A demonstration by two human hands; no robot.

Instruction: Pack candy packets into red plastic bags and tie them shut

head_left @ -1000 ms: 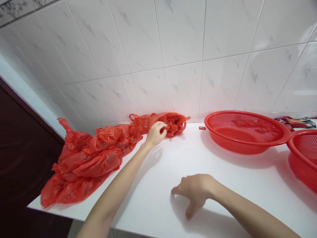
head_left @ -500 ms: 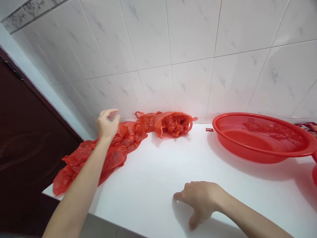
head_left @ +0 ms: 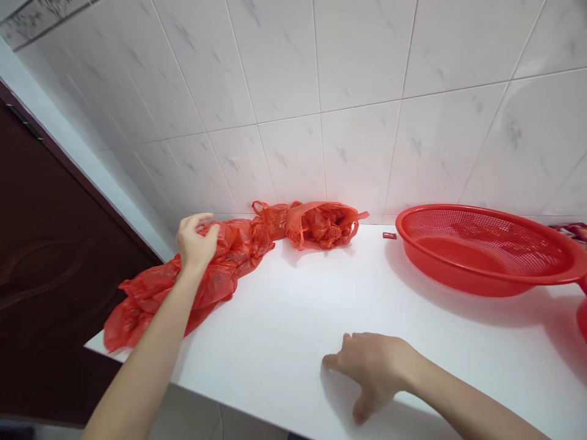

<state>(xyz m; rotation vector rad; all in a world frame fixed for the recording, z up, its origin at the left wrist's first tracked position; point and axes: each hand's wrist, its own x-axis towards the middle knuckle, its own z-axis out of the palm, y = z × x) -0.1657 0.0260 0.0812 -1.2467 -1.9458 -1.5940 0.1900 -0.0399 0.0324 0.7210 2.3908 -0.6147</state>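
My left hand [head_left: 196, 242] hovers at the heap of crumpled red plastic bags [head_left: 215, 284] along the table's left side. Its thumb and fingers are curved and apart, with nothing seen between them; whether the fingertips touch the plastic I cannot tell. The forearm covers part of the heap. Beside the heap, against the wall, lies a red plastic bag stuffed with other red bags [head_left: 323, 226], its mouth facing me. My right hand [head_left: 373, 370] is over the front of the white table [head_left: 284, 311], fingers spread and holding nothing, with its fingertips at the surface.
A large red plastic colander [head_left: 486, 269] stands on the right. Near its left rim lies a small red packet [head_left: 389, 236]. Another red item [head_left: 582, 318] is cut off at the right edge. A tiled wall [head_left: 358, 153] backs the table; a dark door [head_left: 41, 263] is at left.
My left hand has come down a little toward the red bag heap. My right hand stays nearly in place. The view has shifted slightly.
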